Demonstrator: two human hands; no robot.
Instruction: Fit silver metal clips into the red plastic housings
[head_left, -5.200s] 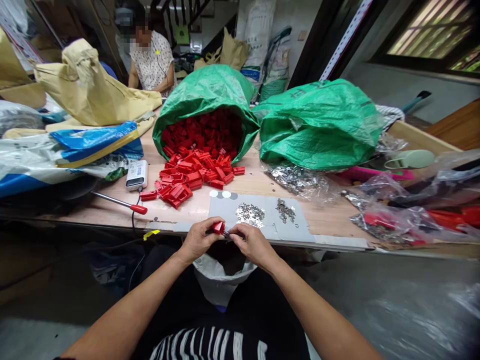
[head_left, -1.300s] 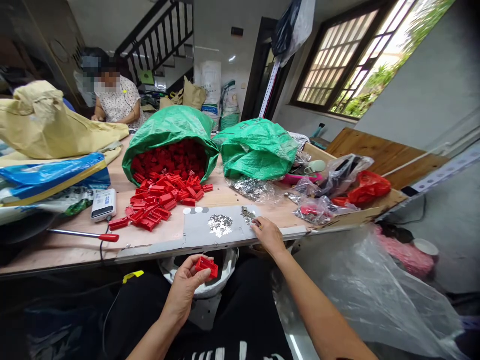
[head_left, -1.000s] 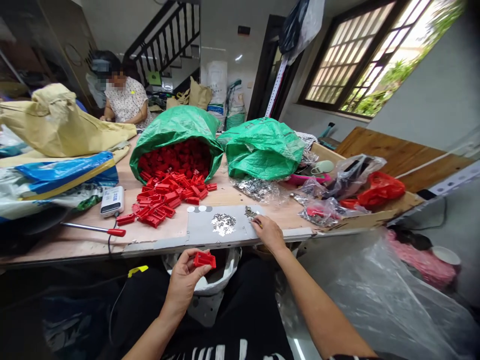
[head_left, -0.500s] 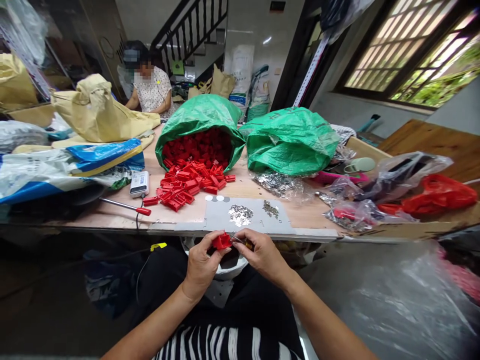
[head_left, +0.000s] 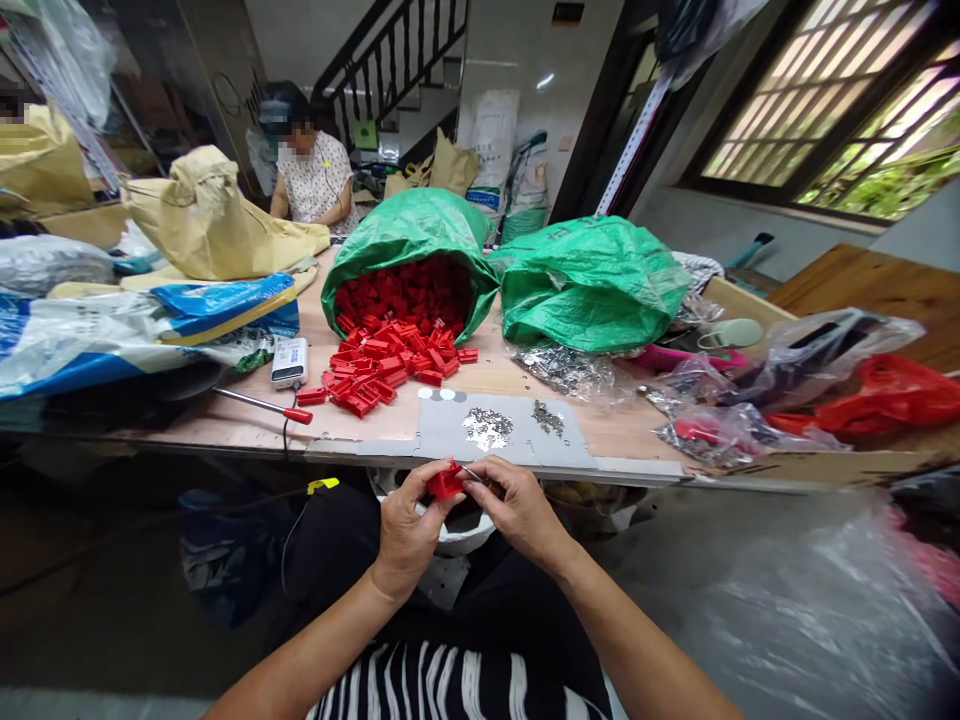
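My left hand [head_left: 409,520] grips a small red plastic part [head_left: 445,482] just below the table's front edge. My right hand [head_left: 517,505] is pinched beside it, holding a thin metal piece [head_left: 471,472] against the red part. Above the hands, two small heaps of metal pieces [head_left: 487,428] lie on a grey sheet [head_left: 450,440]. Further back, a pile of red parts [head_left: 382,358] spills from an open green sack [head_left: 409,235]. A white bucket [head_left: 450,535] sits between my knees, partly hidden by my hands.
A second green sack [head_left: 592,280] lies right of the first. A red-handled screwdriver [head_left: 266,403] and a white power bank [head_left: 289,362] lie left. Clear bags of metal pieces [head_left: 712,430] and a red bag [head_left: 885,390] sit right. Another person [head_left: 311,175] sits at the far end.
My right hand left the metal heap on the grey sheet and came down to meet my left hand at the red part. The view swung back toward the table's middle.
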